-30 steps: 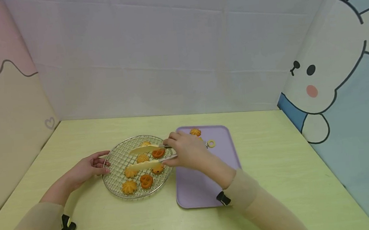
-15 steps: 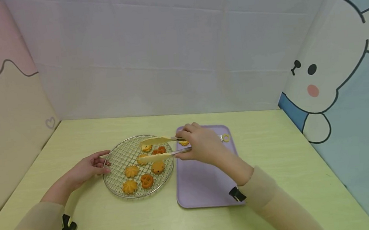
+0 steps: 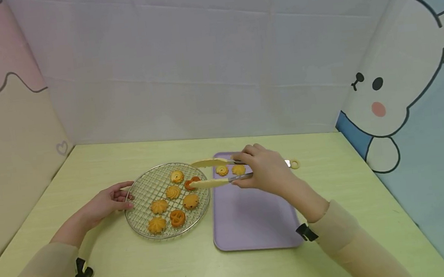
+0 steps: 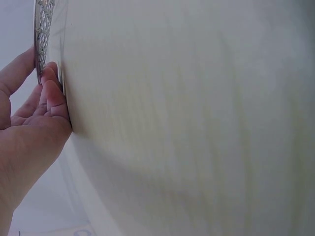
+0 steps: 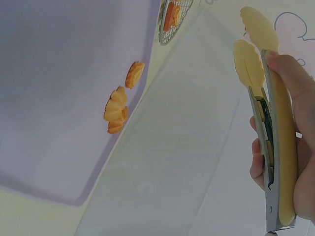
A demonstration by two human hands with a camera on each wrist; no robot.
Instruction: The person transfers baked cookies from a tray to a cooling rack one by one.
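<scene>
At the left side of the round wire rack (image 3: 141, 222), my left hand (image 3: 105, 203) pinches the rim between thumb and fingers; the left wrist view shows the rack's edge (image 4: 43, 29) there. Several golden cookies (image 3: 159, 206) and two brown pretzel-shaped ones (image 3: 177, 217) lie on the mesh. My right hand (image 3: 267, 170) grips metal tongs (image 3: 210, 183) with pale yellow tips. The tips stand apart with nothing between them, overlapping the rack's right edge and the purple tray (image 3: 254, 220). Behind the tongs, cookies (image 3: 239, 170) lie near the tray's far edge.
The rack and tray stand side by side on a pale yellow-green table (image 3: 139, 276). A white sheet (image 3: 199, 69) closes off the back, and printed panels with cartoon figures (image 3: 386, 96) stand at both sides.
My right hand has moved right with the tongs, from over the rack's cookies to over the tray's far part. More of the rack's cookies now show. My left hand stays at the rim.
</scene>
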